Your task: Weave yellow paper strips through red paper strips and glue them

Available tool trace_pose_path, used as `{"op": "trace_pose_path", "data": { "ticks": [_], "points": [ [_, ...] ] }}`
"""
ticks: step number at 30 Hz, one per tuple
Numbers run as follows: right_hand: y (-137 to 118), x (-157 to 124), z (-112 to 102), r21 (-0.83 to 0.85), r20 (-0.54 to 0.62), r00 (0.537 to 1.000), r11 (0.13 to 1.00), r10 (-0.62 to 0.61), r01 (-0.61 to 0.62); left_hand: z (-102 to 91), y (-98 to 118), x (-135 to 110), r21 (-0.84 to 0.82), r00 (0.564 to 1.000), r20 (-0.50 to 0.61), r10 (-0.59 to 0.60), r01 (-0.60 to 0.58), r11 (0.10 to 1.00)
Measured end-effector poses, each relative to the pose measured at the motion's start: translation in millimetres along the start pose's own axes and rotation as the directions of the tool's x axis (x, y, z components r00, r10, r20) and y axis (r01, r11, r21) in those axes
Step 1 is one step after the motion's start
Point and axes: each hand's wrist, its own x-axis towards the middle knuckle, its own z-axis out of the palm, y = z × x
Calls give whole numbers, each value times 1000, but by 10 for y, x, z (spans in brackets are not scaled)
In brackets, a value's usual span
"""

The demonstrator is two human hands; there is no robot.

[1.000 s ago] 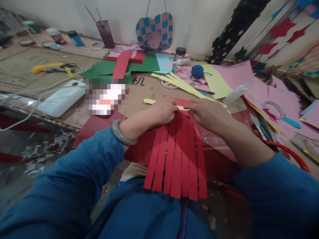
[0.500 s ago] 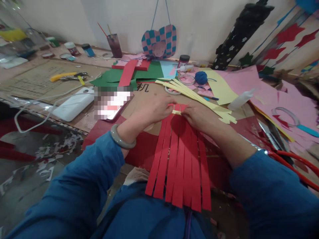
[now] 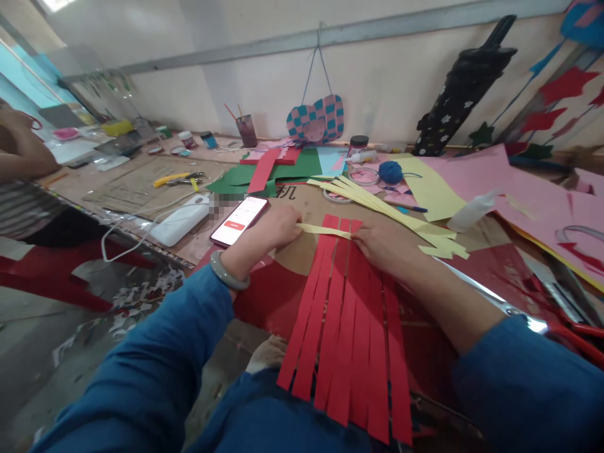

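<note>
my left hand (image 3: 271, 228) pinches one end of a yellow paper strip (image 3: 325, 231), and my right hand (image 3: 384, 246) grips the other end, on top of the slit red paper sheet (image 3: 346, 327) hanging over the bench (image 3: 136, 195) near edge.

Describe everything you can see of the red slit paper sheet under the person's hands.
The matte red paper sheet is cut into long narrow parallel strips, lying on brown cardboard, free ends hanging toward the lap. A pale yellow paper strip threads across its far end, beneath the right hand.
</note>
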Motion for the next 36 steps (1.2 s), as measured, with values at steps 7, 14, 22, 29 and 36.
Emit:
{"op": "trace_pose_path", "data": {
  "ticks": [7, 14, 22, 29, 36],
  "points": [
    [-21, -10, -20, 24, -1, 1000, 1000, 18, -18, -214, 121, -52, -491, 989, -7, -144, 122, 862],
    [-70, -21, -71, 55, -11, 997, 996, 74, -73, -251, 401, -17, -923, 998, -13, 57, -34, 382],
    [-77, -6, -63, 75, -63, 985, 984, 163, -159, -353, 785, 16, -771, 982, 29, 188, -98, 630],
    [-67, 4, -74, 104, -79, 980, 979, 182, -174, -289, 775, 66, -719, 973, 8, 233, -156, 677],
    [-95, 19, -60, 89, -43, 972, 970, 229, -225, -310, 794, 62, -374, 979, -56, 197, -203, 905]
  ]
}}
